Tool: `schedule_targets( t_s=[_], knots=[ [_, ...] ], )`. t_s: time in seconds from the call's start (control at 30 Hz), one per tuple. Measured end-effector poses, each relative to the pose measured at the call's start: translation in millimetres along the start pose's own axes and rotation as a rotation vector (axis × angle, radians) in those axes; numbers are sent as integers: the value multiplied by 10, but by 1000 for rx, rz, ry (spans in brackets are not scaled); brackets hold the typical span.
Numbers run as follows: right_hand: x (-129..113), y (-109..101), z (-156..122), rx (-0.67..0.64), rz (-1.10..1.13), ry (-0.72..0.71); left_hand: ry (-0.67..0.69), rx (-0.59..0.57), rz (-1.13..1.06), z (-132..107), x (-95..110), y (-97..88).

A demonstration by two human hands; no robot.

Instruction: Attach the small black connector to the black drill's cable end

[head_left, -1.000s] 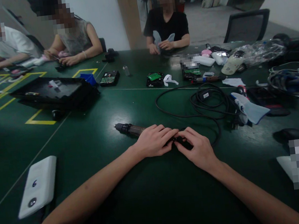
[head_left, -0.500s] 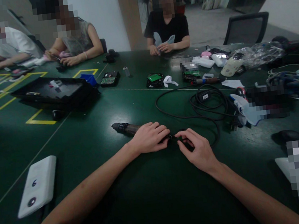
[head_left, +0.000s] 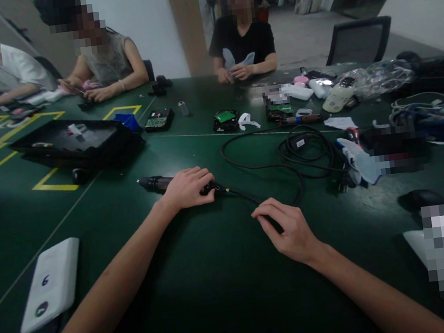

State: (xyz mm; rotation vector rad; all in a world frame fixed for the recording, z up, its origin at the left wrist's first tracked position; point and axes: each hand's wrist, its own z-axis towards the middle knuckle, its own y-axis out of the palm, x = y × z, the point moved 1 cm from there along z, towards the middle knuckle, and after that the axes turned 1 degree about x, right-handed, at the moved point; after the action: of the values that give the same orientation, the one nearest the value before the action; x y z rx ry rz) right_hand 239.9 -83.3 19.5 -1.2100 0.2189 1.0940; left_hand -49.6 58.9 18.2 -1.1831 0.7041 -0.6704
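Observation:
My left hand (head_left: 187, 187) is wrapped over a dark electric screwdriver (head_left: 155, 183) that lies on the green table (head_left: 218, 274), its tip pointing left. A black cable (head_left: 245, 196) runs from the tool's rear end to the right. My right hand (head_left: 287, 228) rests on the table beside that cable, fingers curled and pinched near it. Whether the fingers actually grip the cable is hidden.
A coil of black cable (head_left: 308, 148) lies behind my right hand. A white device (head_left: 51, 285) sits at the near left, and a black tray (head_left: 77, 140) farther back. Circuit boards (head_left: 225, 118), a black mouse (head_left: 420, 200) and clutter fill the far right. Three people sit across the table.
My hands have come apart: the left slid the screwdriver away to the left, the right drew back toward me, and the cable now stretches between them.

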Motion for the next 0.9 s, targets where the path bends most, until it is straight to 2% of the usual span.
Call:
schedule_targets(
  t_s=[0.17,0.3,0.4,0.5,0.63,0.73,0.9],
  knots=[
    [17,17,7,5,-14,-3,-63,33,-6,7,93,1],
    [34,26,16,13,-10,29,-64,41,-49,78,278,-44],
    [42,27,17,33,-22,54,3,37,-108,151,549,-99],
    [55,13,15,71,-41,104,94,41,-158,203,914,-138],
    [78,-18,10,114,-22,151,174,86,-156,211,1285,-113],
    [87,-32,6,113,-7,149,200,135,-122,187,1354,-64],
    [101,-43,17,123,-9,167,185,187,-108,175,1290,-38]
  ],
)
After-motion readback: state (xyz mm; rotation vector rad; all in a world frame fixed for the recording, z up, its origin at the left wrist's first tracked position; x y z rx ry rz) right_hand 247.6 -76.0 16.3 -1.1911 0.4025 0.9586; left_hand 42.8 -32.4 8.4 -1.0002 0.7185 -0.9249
